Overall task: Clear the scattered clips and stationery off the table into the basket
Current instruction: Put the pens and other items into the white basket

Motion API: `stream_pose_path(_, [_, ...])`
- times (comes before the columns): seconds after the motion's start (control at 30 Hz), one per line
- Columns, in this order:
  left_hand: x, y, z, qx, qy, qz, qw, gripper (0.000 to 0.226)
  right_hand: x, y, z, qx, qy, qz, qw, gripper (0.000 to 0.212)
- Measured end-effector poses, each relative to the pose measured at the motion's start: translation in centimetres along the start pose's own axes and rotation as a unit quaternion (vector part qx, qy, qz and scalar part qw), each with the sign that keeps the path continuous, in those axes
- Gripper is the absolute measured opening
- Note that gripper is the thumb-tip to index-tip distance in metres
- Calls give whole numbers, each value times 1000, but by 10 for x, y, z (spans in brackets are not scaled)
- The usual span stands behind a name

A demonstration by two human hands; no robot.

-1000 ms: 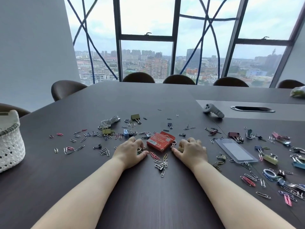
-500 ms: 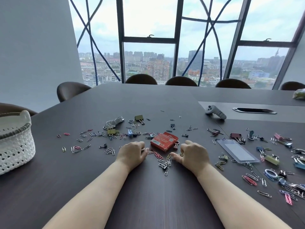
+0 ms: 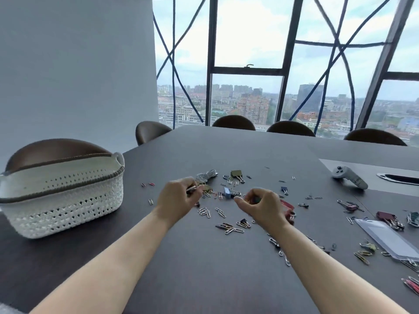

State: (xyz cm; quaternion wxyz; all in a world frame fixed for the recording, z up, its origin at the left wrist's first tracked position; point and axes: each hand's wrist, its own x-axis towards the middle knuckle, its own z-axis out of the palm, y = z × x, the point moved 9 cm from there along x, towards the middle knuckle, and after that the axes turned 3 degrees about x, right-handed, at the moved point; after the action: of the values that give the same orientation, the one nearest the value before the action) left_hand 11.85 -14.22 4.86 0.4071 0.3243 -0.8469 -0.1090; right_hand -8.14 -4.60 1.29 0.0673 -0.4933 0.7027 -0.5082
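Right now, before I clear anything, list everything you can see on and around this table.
basket: one, white woven with brown trim, table's left side
paper clips: many, mixed colours, scattered centre to right
binder clips: several, olive, blue, dark red, among the paper clips
cable: one coil, white, far edge of the scatter
red box: one, centre-right, only partly visible
badge holder: one, clear, right
controller: one, grey, far right
chairs: five, brown, around the table
table: one, dark
left grip: bare hand, pinching paper clips
right grip: bare hand, curled round paper clips
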Motion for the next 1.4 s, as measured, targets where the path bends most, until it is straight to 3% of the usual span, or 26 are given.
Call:
stream_pose_path(0.17, [19, -54, -116, 102, 110, 4, 989, 43, 18, -77, 83, 76, -32, -33, 996, 31])
stream_pose_path(0.27, [35, -103, -175, 152, 146, -47, 976, 36, 25, -111, 120, 98, -42, -47, 993, 30])
stream_pose_path(0.33, [39, -135, -191, 193, 125, -101, 968, 33, 28, -126, 134, 106, -41, -53, 992, 30])
stream_pose_path(0.43, [33, -176, -183, 229, 5, -159, 960, 34, 29, -146, 156, 113, -47, -67, 990, 30])
stream_pose_path(0.53, [22, -202, -165, 198, -119, -186, 955, 52, 28, -158, 177, 132, -53, -76, 987, 30])
stream_pose_path(0.6, [19, -207, -164, 247, -157, -178, 940, 68, 28, -163, 191, 157, -64, -77, 982, 31])
stream_pose_path(0.67, [17, -208, -167, 282, -163, -170, 930, 74, 27, -168, 203, 165, -76, -80, 980, 32])
stream_pose_path(0.83, [15, -203, -175, 240, -149, -139, 949, 32, 27, -186, 226, 187, -97, -102, 972, 31])
stream_pose_path(0.93, [4, -196, -189, 249, -109, -103, 957, 26, 34, -208, 235, 196, -95, -125, 968, 33])
stream_pose_path(1.07, [-29, -186, -201, 305, -84, -77, 946, 52, 47, -256, 261, 130, -98, -192, 968, 30])
stream_pose_path(1.2, [-53, -185, -210, 330, -33, -39, 943, 84, 45, -278, 304, 11, -166, -237, 957, 27])
stream_pose_path(1.3, [-58, -191, -217, 295, 7, -47, 954, 81, 42, -267, 322, -74, -209, -238, 946, 20])
stream_pose_path(1.4, [-57, -194, -217, 278, -6, -75, 958, 70, 40, -260, 323, -119, -213, -260, 934, 28])
